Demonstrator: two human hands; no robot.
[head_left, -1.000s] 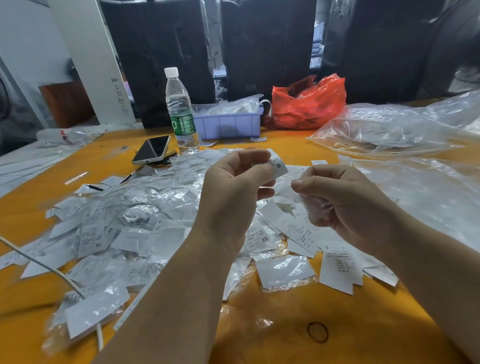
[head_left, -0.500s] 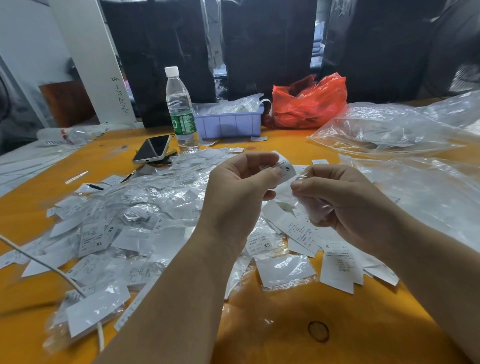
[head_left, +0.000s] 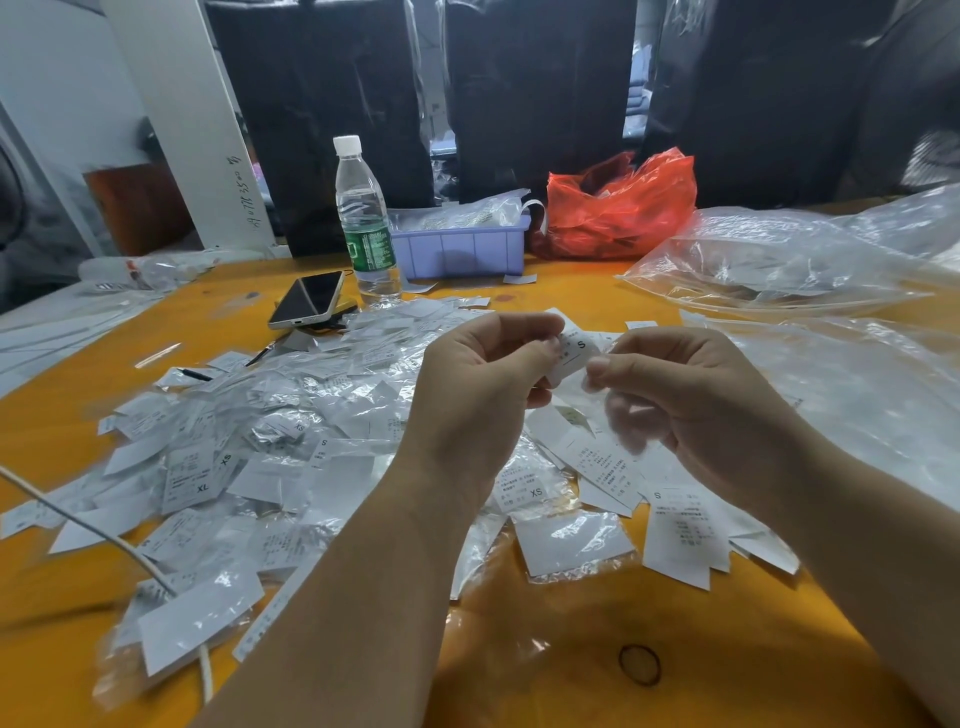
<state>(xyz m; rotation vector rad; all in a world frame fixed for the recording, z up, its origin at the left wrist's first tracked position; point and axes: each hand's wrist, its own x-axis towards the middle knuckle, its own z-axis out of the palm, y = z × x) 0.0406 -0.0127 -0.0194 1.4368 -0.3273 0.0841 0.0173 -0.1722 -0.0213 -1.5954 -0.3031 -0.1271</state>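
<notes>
One small white paper label printed S pinched in left hand above the heaped white labels; one thin clear plastic sleeve pinched in right hand. Apart a second ago, now meeting at the label.

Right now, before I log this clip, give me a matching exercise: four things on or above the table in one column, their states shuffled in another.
Things:
1. water bottle
2. phone
3. label marked S
4. clear pouch

States:
a. held by the right hand
b. pinched by the left hand
c. standing upright, white cap on
d. lying flat, screen up

Pairs: 1-c, 2-d, 3-b, 4-a.
</notes>
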